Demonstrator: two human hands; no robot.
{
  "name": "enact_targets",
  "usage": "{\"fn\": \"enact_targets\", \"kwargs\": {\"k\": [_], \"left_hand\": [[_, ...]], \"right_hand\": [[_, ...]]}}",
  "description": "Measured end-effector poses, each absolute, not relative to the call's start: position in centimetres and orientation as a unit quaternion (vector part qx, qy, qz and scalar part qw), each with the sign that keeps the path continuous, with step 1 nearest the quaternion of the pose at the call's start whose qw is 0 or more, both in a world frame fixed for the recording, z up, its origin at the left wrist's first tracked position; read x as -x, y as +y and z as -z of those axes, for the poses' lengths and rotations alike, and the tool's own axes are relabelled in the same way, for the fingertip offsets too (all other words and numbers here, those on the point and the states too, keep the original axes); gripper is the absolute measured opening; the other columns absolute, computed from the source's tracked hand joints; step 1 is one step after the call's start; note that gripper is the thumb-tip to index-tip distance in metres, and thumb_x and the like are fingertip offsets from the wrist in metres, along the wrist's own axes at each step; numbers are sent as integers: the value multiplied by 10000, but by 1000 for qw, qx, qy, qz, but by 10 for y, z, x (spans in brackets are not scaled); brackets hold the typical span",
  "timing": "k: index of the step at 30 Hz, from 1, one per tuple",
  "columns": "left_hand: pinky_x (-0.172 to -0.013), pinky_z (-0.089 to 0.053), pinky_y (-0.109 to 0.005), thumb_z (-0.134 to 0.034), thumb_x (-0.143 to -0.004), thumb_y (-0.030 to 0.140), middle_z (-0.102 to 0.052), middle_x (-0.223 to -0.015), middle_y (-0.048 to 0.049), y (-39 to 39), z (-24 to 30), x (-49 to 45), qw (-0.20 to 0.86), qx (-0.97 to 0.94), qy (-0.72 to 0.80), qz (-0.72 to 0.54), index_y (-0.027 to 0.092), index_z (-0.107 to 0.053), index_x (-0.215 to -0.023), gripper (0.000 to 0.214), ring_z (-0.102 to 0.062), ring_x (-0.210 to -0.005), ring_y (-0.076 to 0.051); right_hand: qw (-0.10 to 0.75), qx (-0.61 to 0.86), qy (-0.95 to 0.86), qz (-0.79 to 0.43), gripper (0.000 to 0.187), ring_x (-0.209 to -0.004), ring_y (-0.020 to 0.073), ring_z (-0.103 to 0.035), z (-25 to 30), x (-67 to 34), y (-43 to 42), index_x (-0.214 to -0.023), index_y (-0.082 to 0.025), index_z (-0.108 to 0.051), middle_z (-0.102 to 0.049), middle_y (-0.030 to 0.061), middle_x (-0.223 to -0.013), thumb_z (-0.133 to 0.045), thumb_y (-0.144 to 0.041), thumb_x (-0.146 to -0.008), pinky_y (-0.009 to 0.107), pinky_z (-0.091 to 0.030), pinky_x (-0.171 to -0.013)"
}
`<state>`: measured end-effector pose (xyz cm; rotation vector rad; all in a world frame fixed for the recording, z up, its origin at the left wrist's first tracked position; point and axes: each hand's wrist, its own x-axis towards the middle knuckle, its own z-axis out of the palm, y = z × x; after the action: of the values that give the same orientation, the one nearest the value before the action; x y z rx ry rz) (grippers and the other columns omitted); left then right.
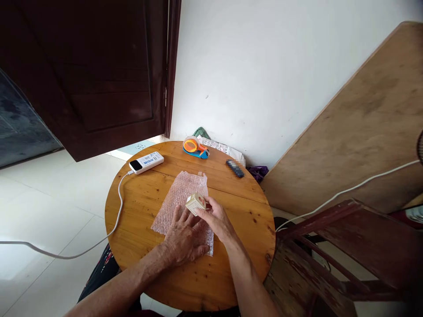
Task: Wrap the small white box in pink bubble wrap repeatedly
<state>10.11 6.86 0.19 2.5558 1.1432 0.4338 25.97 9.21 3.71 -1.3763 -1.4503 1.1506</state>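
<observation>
A sheet of bubble wrap (pixel 185 196) lies flat in the middle of a round wooden table (pixel 145 207). My left hand (pixel 183 237) rests flat on the sheet's near part with its fingers spread. A small cream box (pixel 195 204) with a red mark sits tilted on the sheet, just beyond my left fingertips. My right hand (pixel 216 218) pinches that box from the right side with thumb and fingers.
A white power bank (pixel 146 162) with a white cable (pixel 117 207) lies at the table's far left. An orange and blue tape dispenser (pixel 194 147) and a dark small object (pixel 235 168) sit at the far edge. A dark wooden chair (pixel 330 255) stands to the right, a wooden board (pixel 360 127) leans on the wall.
</observation>
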Motion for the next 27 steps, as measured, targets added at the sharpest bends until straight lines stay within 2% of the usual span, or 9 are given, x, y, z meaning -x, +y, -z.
{"fn": "enact_targets", "kwargs": {"k": [5, 8, 11, 14, 16, 22, 27], "left_hand": [[-1148, -86, -739, -619, -794, 673, -302, -1596, -162, 71, -4, -101, 175, -893, 391, -137, 269, -378, -1513, 859, -182, -1476, -460], [-1141, -131, -739, -701, -749, 626, -317, -1587, -159, 71, -9, -96, 185, -890, 398, -126, 294, -419, -1487, 857, -225, -1460, -472], [-1159, -162, -702, -710, -776, 553, -349, -1575, -138, 72, -11, -84, 172, -888, 404, -138, 296, -499, -1422, 727, -272, -1453, -438], [-1175, -200, -649, -675, -826, 466, -442, -1516, -140, 76, -7, -69, 143, -876, 431, -160, 251, -582, -1323, 549, -336, -1431, -389], [-1170, -245, -615, -676, -823, 427, -503, -1463, -152, 79, -2, -62, 127, -866, 451, -172, 215, -607, -1278, 506, -387, -1398, -372], [-1181, -248, -569, -719, -754, 432, -519, -1455, -158, 83, 9, -57, 128, -849, 463, -220, 178, -471, -1411, 747, -425, -1374, -348], [-1195, -225, -536, -736, -737, 450, -518, -1458, -153, 81, 9, -58, 129, -845, 464, -233, 161, -441, -1425, 803, -419, -1377, -337]], "right_hand": [[419, 588, -544, -427, 431, -967, 262, -691, -15, -272, 102, -1099, -187, -627, -737, 87, -1066, -666, -452, -762, 401, -528, -903], [400, 637, -587, -299, 432, -1125, 293, -636, -10, -273, 96, -1123, -191, -622, -669, 124, -1237, -661, -417, -757, 442, -490, -984], [375, 668, -617, -181, 412, -1319, 315, -504, -7, -272, 91, -1136, -190, -618, -544, 148, -1417, -647, -363, -763, 463, -415, -1084], [365, 653, -642, -168, 401, -1277, 288, -539, -6, -272, 89, -1175, -208, -594, -578, 131, -1370, -620, -321, -791, 451, -431, -1070], [367, 629, -660, -186, 401, -1237, 270, -564, -8, -272, 88, -1198, -227, -576, -602, 112, -1326, -615, -309, -808, 446, -442, -1057], [342, 587, -713, -177, 425, -1269, 276, -536, -13, -267, 86, -1266, -240, -551, -586, 108, -1348, -608, -292, -848, 471, -413, -1086], [294, 609, -720, -155, 564, -1266, 306, -542, -10, -266, 86, -1363, -220, -503, -591, 125, -1368, -618, -221, -811, 522, -403, -1076]]}}
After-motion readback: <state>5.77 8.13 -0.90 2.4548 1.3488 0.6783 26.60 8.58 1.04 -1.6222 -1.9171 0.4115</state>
